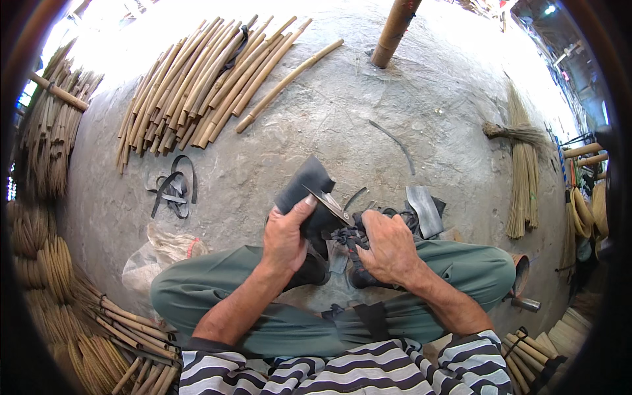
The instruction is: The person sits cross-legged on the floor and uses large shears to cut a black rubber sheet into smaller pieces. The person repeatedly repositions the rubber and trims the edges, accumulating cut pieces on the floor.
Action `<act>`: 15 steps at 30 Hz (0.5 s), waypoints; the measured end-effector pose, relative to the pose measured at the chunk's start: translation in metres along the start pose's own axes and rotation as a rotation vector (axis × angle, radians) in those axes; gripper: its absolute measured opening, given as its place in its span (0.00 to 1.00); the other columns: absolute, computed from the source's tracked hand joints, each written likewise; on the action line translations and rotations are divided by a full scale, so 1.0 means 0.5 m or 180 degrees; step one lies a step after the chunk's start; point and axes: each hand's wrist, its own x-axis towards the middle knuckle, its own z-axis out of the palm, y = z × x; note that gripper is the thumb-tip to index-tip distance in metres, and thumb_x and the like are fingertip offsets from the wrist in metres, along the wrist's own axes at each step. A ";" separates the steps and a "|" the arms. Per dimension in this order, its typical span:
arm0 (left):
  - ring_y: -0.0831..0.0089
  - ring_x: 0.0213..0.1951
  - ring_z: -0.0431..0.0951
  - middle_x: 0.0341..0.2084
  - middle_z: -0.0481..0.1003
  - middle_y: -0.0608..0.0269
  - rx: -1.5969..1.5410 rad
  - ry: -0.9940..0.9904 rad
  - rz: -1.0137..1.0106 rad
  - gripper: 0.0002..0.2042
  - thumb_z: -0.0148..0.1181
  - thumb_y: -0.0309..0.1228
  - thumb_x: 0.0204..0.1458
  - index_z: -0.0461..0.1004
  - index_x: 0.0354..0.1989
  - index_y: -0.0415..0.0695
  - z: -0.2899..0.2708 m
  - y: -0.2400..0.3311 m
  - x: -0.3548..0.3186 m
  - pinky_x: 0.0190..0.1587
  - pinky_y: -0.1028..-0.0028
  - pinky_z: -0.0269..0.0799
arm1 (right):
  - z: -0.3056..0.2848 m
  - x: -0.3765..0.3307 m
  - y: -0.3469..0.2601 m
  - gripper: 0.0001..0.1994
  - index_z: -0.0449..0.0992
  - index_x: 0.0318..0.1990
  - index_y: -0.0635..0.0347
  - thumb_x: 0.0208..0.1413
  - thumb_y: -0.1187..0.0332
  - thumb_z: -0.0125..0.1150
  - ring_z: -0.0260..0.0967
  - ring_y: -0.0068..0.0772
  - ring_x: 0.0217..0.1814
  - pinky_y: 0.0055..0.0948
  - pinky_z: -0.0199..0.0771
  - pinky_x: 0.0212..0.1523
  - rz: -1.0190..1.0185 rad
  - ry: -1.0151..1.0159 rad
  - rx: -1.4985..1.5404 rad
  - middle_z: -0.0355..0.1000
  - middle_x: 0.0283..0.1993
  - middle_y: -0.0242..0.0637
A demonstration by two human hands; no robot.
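Observation:
My left hand [287, 232] is closed on a dark sheet of rubber [305, 182], its thumb pressed on the face of the sheet. A pair of scissors [338, 209] lies with its blades across the sheet's right edge. Around the scissors' dark, wrapped handles my right hand [388, 245] is closed. Just beyond the right hand, a grey rubber piece [425, 210] lies on the floor among dark scraps. A small curved strip [355, 195] lies near the scissors. Both hands are over the gap between my bent legs.
A bundle of bamboo poles [197, 85] lies at the far left, with black strips [175, 187] nearer me. An upright bamboo post [396, 33] stands ahead. On the right lies a straw broom [522, 171]. Coiled ropes [52, 276] are stacked at left, beside a plastic bag [155, 260].

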 end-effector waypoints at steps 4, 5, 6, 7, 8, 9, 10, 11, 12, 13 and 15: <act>0.75 0.43 0.83 0.46 0.82 0.63 0.0479 -0.0181 0.0269 0.13 0.66 0.24 0.61 0.78 0.54 0.37 0.001 -0.031 -0.020 0.48 0.73 0.80 | -0.003 0.002 0.001 0.22 0.70 0.42 0.63 0.48 0.59 0.74 0.74 0.53 0.45 0.46 0.64 0.44 0.0120 0.0048 -0.0120 0.73 0.40 0.48; 0.75 0.43 0.83 0.46 0.82 0.63 0.0468 -0.0165 0.0254 0.13 0.66 0.23 0.61 0.78 0.54 0.38 -0.001 -0.034 -0.022 0.48 0.73 0.80 | -0.004 0.001 -0.001 0.22 0.70 0.41 0.63 0.49 0.59 0.74 0.74 0.54 0.44 0.47 0.66 0.43 0.0126 0.0062 -0.0082 0.74 0.38 0.49; 0.75 0.43 0.83 0.46 0.82 0.63 0.0453 -0.0197 0.0204 0.13 0.66 0.23 0.61 0.78 0.54 0.38 -0.003 -0.035 -0.022 0.48 0.73 0.80 | -0.005 0.001 -0.002 0.22 0.70 0.41 0.64 0.49 0.58 0.73 0.75 0.55 0.43 0.49 0.67 0.43 0.0149 0.0050 -0.0049 0.74 0.37 0.50; 0.75 0.44 0.83 0.46 0.82 0.62 0.0387 -0.0232 0.0208 0.13 0.65 0.23 0.61 0.78 0.54 0.38 -0.006 -0.032 -0.020 0.49 0.73 0.80 | -0.006 0.000 -0.003 0.20 0.69 0.40 0.64 0.50 0.60 0.72 0.74 0.58 0.41 0.50 0.67 0.42 0.0218 -0.0048 0.0066 0.73 0.36 0.51; 0.75 0.43 0.83 0.45 0.83 0.62 0.0412 -0.0224 0.0098 0.13 0.65 0.23 0.61 0.78 0.54 0.38 -0.007 -0.030 -0.019 0.49 0.72 0.81 | -0.007 -0.002 -0.004 0.19 0.68 0.39 0.64 0.51 0.61 0.70 0.72 0.60 0.39 0.52 0.68 0.41 0.0308 -0.0176 0.0178 0.72 0.35 0.52; 0.74 0.43 0.83 0.45 0.83 0.61 0.0386 -0.0215 0.0039 0.13 0.65 0.23 0.61 0.78 0.53 0.38 -0.008 -0.026 -0.016 0.49 0.72 0.81 | -0.008 -0.005 -0.004 0.18 0.67 0.38 0.64 0.52 0.62 0.68 0.71 0.63 0.38 0.53 0.68 0.40 0.0431 -0.0342 0.0263 0.72 0.34 0.54; 0.74 0.43 0.84 0.44 0.83 0.61 0.0306 -0.0247 -0.0007 0.13 0.65 0.23 0.61 0.78 0.53 0.38 -0.007 -0.024 -0.015 0.50 0.71 0.81 | -0.008 -0.006 -0.005 0.18 0.68 0.38 0.64 0.53 0.61 0.68 0.72 0.62 0.37 0.54 0.70 0.40 0.0416 -0.0354 0.0357 0.72 0.33 0.53; 0.73 0.43 0.84 0.44 0.83 0.61 0.0295 -0.0170 -0.0025 0.13 0.64 0.23 0.61 0.78 0.54 0.38 -0.006 -0.020 -0.013 0.50 0.71 0.81 | -0.007 -0.007 -0.004 0.18 0.69 0.38 0.65 0.54 0.60 0.69 0.74 0.62 0.36 0.55 0.72 0.40 0.0431 -0.0398 0.0423 0.73 0.31 0.53; 0.73 0.43 0.84 0.44 0.83 0.60 0.0230 -0.0133 -0.0032 0.13 0.64 0.23 0.61 0.78 0.54 0.38 -0.004 -0.015 -0.010 0.50 0.70 0.82 | -0.007 -0.008 -0.003 0.19 0.70 0.38 0.65 0.54 0.59 0.70 0.75 0.62 0.35 0.55 0.74 0.40 0.0474 -0.0466 0.0476 0.74 0.30 0.53; 0.72 0.43 0.84 0.44 0.83 0.60 0.0170 -0.0130 -0.0115 0.13 0.64 0.23 0.62 0.78 0.54 0.38 -0.002 -0.012 -0.007 0.51 0.70 0.82 | -0.006 -0.008 -0.002 0.18 0.70 0.38 0.65 0.54 0.59 0.70 0.75 0.61 0.36 0.55 0.73 0.40 0.0457 -0.0467 0.0481 0.74 0.31 0.52; 0.71 0.45 0.84 0.45 0.83 0.60 -0.0153 -0.0127 -0.0284 0.13 0.63 0.23 0.62 0.77 0.55 0.38 -0.006 0.008 0.006 0.51 0.69 0.82 | -0.004 -0.008 0.002 0.18 0.70 0.37 0.65 0.54 0.60 0.70 0.75 0.60 0.37 0.53 0.72 0.40 0.0501 -0.0542 0.0454 0.74 0.32 0.51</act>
